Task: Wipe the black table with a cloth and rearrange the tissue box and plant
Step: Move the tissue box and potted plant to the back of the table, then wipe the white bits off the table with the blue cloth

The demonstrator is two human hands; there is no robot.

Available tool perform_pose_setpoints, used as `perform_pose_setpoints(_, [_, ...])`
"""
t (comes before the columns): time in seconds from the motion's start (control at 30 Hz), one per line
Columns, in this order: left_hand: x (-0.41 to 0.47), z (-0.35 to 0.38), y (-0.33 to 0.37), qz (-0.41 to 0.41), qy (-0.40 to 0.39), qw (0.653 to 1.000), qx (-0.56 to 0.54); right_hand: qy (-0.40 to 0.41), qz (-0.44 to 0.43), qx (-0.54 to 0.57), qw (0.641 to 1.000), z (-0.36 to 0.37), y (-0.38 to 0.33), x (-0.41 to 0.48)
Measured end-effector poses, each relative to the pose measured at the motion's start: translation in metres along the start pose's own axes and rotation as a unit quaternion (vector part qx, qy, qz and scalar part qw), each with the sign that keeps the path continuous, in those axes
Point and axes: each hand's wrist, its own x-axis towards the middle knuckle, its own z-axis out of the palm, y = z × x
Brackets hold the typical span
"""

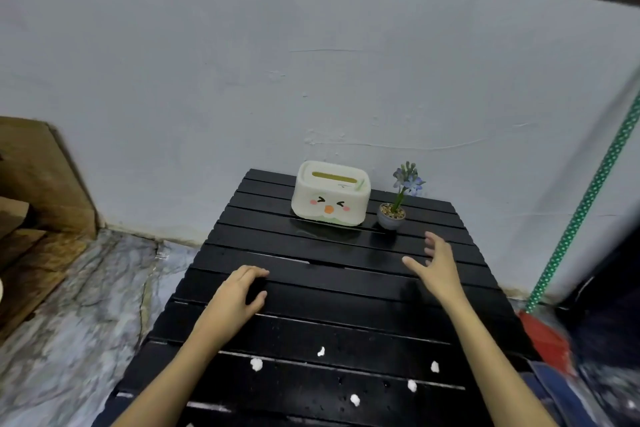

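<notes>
A black slatted table (346,274) stretches away from me toward a pale wall. At its far end stands a cream tissue box (329,196) with a cartoon face, and just right of it a small potted plant (394,208) with blue flowers in a grey pot. My left hand (239,295) rests on the slats at mid-table, fingers curled, holding nothing. My right hand (436,265) hovers with fingers spread, a short way in front of the plant, touching nothing. Several small white crumbs (256,364) and water drops lie on the near slats. No cloth is visible.
A brown cardboard box (38,177) sits on the marbled floor (79,305) at the left. A green dotted broom handle (585,204) leans on the wall at the right, with a red brush head (543,340) near the table's right edge.
</notes>
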Motion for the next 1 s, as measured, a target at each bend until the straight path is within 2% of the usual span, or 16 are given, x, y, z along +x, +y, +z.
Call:
perform_pose_setpoints(0.2, [-0.003, -0.009, 0.014, -0.043, -0.014, 0.998, -0.048, -0.043, -0.039, -0.041, 0.997, -0.029, 0.009, -0.083])
perform_pose_setpoints(0.3, [-0.014, -0.017, 0.024, -0.056, 0.009, 0.995, -0.084, -0.072, -0.057, -0.090, 0.992, -0.042, 0.020, -0.115])
perform_pose_setpoints(0.4, [-0.040, -0.026, 0.028, -0.044, 0.030, 0.996, -0.076, -0.089, -0.067, -0.137, 0.984, -0.053, 0.035, -0.140])
perform_pose_setpoints(0.47, [-0.062, -0.034, 0.027, -0.042, 0.054, 0.995, -0.072, -0.066, -0.070, -0.167, 0.981, -0.062, 0.045, -0.153])
perform_pose_setpoints(0.53, [-0.086, -0.043, 0.023, -0.048, 0.074, 0.994, -0.067, -0.006, -0.061, -0.209, 0.976, -0.076, 0.056, -0.162])
perform_pose_setpoints(0.63, [-0.116, -0.051, 0.011, -0.062, 0.086, 0.993, -0.050, 0.083, -0.008, -0.277, 0.957, -0.103, 0.079, -0.174])
perform_pose_setpoints(0.73, [-0.134, -0.054, 0.002, -0.089, 0.096, 0.991, -0.015, 0.084, 0.056, -0.318, 0.943, -0.123, 0.105, -0.184])
perform_pose_setpoints(0.83, [-0.140, -0.051, -0.002, -0.093, 0.088, 0.992, 0.019, 0.064, 0.049, -0.274, 0.958, -0.127, 0.117, -0.187])
perform_pose_setpoints(1.0, [-0.138, -0.049, -0.009, -0.083, 0.067, 0.993, 0.056, 0.113, 0.059, -0.216, 0.968, -0.120, 0.110, -0.183])
